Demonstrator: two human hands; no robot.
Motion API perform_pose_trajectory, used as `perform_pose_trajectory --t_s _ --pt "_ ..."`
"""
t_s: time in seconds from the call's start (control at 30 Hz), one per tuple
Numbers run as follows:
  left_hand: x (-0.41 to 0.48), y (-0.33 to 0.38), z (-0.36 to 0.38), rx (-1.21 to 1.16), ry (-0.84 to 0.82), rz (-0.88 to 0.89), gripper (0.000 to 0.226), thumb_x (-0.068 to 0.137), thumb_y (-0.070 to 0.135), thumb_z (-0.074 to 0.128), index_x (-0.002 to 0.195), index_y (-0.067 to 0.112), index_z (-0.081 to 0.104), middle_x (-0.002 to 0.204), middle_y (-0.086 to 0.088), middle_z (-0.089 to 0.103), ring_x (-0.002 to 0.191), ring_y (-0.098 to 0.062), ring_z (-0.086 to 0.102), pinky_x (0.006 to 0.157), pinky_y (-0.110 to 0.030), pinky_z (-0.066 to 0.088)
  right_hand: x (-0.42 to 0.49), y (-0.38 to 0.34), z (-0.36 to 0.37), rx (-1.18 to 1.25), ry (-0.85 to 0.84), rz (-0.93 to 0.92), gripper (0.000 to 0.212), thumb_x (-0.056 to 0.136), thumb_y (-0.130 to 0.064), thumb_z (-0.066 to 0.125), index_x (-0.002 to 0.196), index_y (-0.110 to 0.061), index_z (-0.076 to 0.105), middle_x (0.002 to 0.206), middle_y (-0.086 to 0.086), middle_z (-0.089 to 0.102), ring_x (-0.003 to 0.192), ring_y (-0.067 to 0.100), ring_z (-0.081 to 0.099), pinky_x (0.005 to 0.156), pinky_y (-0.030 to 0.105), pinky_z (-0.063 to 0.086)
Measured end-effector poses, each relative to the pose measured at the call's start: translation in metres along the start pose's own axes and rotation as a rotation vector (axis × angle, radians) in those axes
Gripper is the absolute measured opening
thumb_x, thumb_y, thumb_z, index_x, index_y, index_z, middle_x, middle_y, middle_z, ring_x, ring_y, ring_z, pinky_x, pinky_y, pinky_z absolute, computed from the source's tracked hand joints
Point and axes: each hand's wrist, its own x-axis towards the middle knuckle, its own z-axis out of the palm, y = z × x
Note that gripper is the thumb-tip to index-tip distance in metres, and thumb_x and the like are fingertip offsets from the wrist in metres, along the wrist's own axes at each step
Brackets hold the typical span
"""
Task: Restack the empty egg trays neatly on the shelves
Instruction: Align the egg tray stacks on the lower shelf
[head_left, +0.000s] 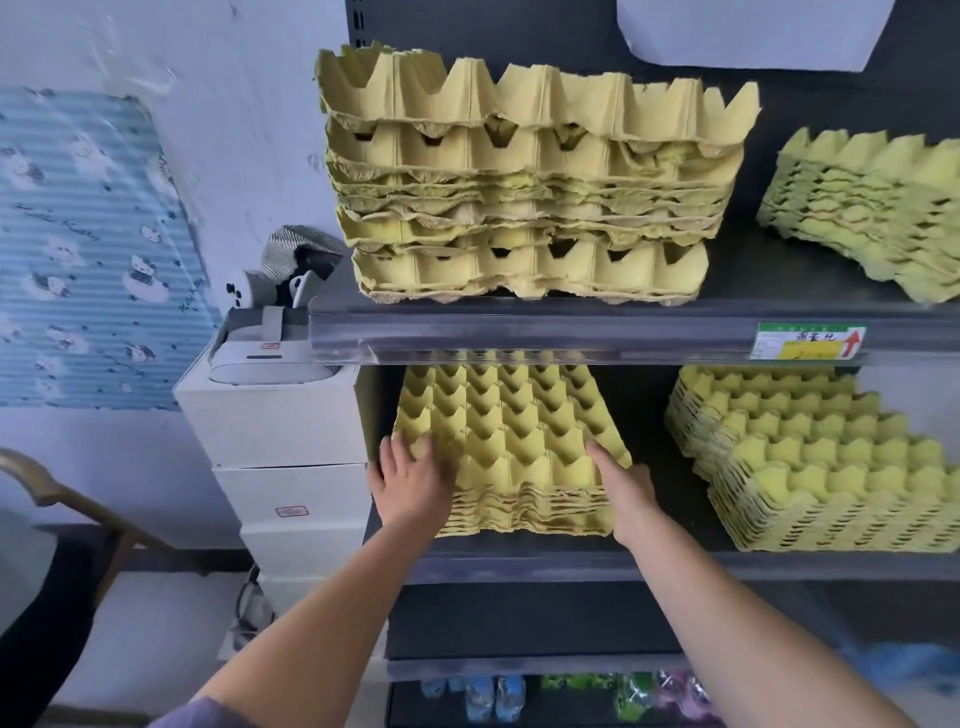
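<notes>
White boxes (291, 431) at left, beside shelving. Lower shelf (675, 566): tray stack (509, 426) at left end, front edge near shelf lip. Left hand (410, 480) flat on stack's front-left corner, fingers spread. Right hand (626, 493) against front-right corner, fingers straight. Upper shelf (571, 332): uneven stack (524, 197) directly above. Upper-right stack (872, 208) and lower-right stack (810, 457) both sit skewed.

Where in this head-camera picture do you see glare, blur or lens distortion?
Head view: glare streaks the clear plastic shelf-edge strip; the wide lens bows it; the coloured plastic bottles at the bottom edge are soft; the stacked yellow pulp egg trays are sharp.
</notes>
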Motion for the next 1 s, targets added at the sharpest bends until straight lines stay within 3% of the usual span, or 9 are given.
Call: perform_pose_trajectory --t_s 0.1,0.17,0.27,0.4,0.53,0.6,0.73,0.83,1.0 --pt "-0.007 0.004 0.006 0.173 -0.047 0.271 0.053 0.098 0.048 0.026 0.146 0.029 0.017 0.155 -0.004 0.012 0.144 -0.022 0.0 0.116 -0.046 0.0 0.002 0.004 -0.006 -0.103 -0.035 -0.061 0.092 0.079 -0.06 0.064 0.148 -0.014 0.025 0.146 0.013 0.039 0.13 0.035 0.041 0.103 0.051 0.04" --pt "-0.01 0.006 0.009 0.235 -0.105 0.353 0.059 0.095 0.051 0.032 0.146 0.026 0.016 0.151 -0.001 0.022 0.142 -0.022 0.008 0.114 -0.047 0.01 0.002 0.007 -0.01 -0.143 -0.057 -0.075 0.092 0.079 -0.061 0.064 0.147 -0.013 0.026 0.145 0.013 0.04 0.129 0.035 0.041 0.101 0.049 0.041" --pt "-0.011 0.005 0.01 0.351 -0.124 0.372 0.072 0.09 0.045 0.049 0.146 0.024 0.01 0.146 -0.001 0.029 0.139 -0.024 0.013 0.109 -0.045 0.025 0.003 0.01 -0.015 -0.164 -0.083 -0.109 0.086 0.081 -0.059 0.063 0.145 -0.012 0.031 0.143 0.013 0.042 0.127 0.034 0.044 0.1 0.046 0.042" --pt "-0.012 0.01 0.006 0.406 -0.122 0.339 0.066 0.092 0.043 0.047 0.145 0.024 0.012 0.147 -0.003 0.029 0.14 -0.025 0.013 0.112 -0.05 0.014 -0.001 0.007 -0.013 -0.318 -0.045 -0.164 0.084 0.086 -0.06 0.055 0.149 -0.012 0.023 0.146 0.016 0.037 0.129 0.037 0.042 0.099 0.045 0.041" --pt "-0.012 0.02 -0.004 0.455 -0.034 0.433 0.058 0.093 0.047 0.042 0.143 0.027 0.021 0.147 -0.005 0.027 0.139 -0.026 0.019 0.115 -0.049 0.01 -0.011 -0.003 -0.018 -0.753 0.135 -0.512 0.07 0.088 -0.055 0.054 0.143 -0.019 0.031 0.14 0.015 0.037 0.121 0.038 0.046 0.089 0.048 0.05" --pt "-0.011 0.019 -0.009 0.468 -0.006 0.486 0.056 0.093 0.045 0.043 0.143 0.028 0.022 0.146 -0.004 0.029 0.138 -0.026 0.022 0.115 -0.046 0.012 -0.014 -0.005 -0.021 -0.832 0.14 -0.627 0.068 0.089 -0.052 0.055 0.144 -0.02 0.03 0.142 0.015 0.035 0.122 0.037 0.045 0.087 0.044 0.05" --pt "-0.015 0.013 -0.007 0.477 0.023 0.536 0.053 0.094 0.049 0.039 0.142 0.031 0.024 0.146 -0.001 0.03 0.137 -0.024 0.023 0.114 -0.043 0.013 -0.01 -0.001 -0.027 -0.65 0.077 -0.489 0.08 0.086 -0.053 0.059 0.149 -0.018 0.022 0.146 0.017 0.029 0.125 0.039 0.044 0.088 0.043 0.047" --pt "-0.016 0.004 -0.005 0.356 0.032 0.412 0.058 0.092 0.048 0.045 0.142 0.031 0.024 0.147 -0.001 0.029 0.137 -0.025 0.024 0.112 -0.043 0.018 -0.01 0.009 -0.027 -0.353 -0.04 -0.252 0.088 0.085 -0.054 0.061 0.151 -0.019 0.014 0.151 0.015 0.025 0.131 0.037 0.039 0.096 0.046 0.043" --pt "-0.016 -0.013 -0.004 0.359 -0.004 0.412 0.068 0.089 0.04 0.052 0.145 0.033 0.014 0.145 0.003 0.031 0.136 -0.022 0.026 0.11 -0.038 0.02 -0.014 0.023 -0.013 -0.192 -0.065 -0.159 0.079 0.084 -0.053 0.062 0.145 -0.015 0.028 0.142 0.011 0.042 0.125 0.032 0.046 0.1 0.048 0.044"
